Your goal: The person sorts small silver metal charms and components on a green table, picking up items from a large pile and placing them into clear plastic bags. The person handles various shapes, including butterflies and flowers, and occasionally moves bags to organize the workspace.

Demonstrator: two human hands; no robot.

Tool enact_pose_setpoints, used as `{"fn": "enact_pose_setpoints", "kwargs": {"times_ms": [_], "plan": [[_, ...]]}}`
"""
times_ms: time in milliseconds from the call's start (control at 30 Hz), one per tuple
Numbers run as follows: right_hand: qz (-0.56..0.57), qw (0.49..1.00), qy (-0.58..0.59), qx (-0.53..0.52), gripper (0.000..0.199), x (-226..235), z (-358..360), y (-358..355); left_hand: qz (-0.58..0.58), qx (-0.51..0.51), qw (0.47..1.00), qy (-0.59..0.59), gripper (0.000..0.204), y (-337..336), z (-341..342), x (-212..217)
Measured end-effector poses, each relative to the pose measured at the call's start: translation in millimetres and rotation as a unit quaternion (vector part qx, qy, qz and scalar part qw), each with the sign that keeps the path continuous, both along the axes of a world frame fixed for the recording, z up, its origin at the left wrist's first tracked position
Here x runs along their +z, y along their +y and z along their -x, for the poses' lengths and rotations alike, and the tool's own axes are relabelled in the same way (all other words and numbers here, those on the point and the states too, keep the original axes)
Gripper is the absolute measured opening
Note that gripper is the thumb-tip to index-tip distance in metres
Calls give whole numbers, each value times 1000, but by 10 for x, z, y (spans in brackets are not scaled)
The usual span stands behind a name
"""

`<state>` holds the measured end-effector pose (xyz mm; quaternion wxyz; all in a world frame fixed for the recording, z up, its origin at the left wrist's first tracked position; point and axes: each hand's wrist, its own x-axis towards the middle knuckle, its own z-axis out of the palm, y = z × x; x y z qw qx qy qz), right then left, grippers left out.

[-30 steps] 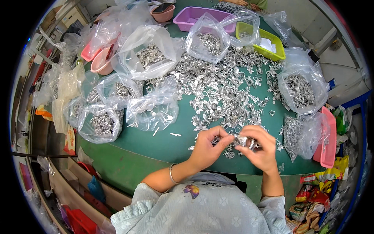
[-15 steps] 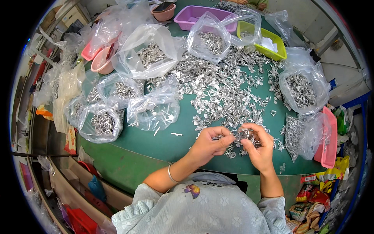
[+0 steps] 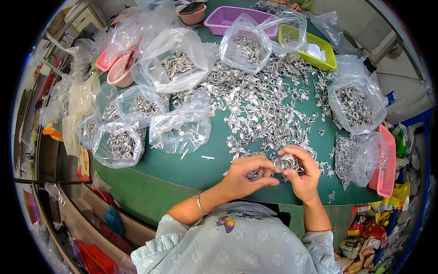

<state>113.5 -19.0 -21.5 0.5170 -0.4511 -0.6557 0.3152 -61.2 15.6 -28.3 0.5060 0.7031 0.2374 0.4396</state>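
Note:
Both my hands meet just above the near edge of the green table (image 3: pixel 182 169). My right hand (image 3: pixel 306 176) is closed around a small bunch of silver rings (image 3: pixel 289 162), with its thumb and forefinger curled about them. Beside it, my left hand (image 3: pixel 244 176) has its fingers bent, the forefinger touching the bunch. Silver pieces (image 3: pixel 253 174) show in the curl of the left hand; their exact shape is hard to make out. Right beyond my hands spreads a heap of silver rings (image 3: pixel 260 109), some with flower-like or round flat tops.
Clear bags of metal pieces stand left (image 3: pixel 121 146), behind (image 3: pixel 175 66) and right (image 3: pixel 351 107). A pink basket (image 3: pixel 388 160) sits at the right edge, a purple basket (image 3: pixel 219 23) and a yellow-green basket (image 3: pixel 328 55) at the back. Another person's hand (image 3: pixel 295 6) shows at the far side.
My left thumb has come down and away from the right hand's rings, and the left fingers have straightened toward them. The bunch in my right hand shows more fully. The far person's hand has shifted.

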Motion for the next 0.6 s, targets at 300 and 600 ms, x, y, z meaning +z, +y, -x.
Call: {"fn": "enact_pose_setpoints", "kwargs": {"times_ms": [300, 600], "plan": [[38, 998, 37, 30, 41, -113, 22, -29, -156, 24, 987, -21, 17, 22, -22, -191], [198, 959, 204, -4, 30, -11, 114, -96, 211, -29, 977, -24, 7, -5, 49, -90]]}}
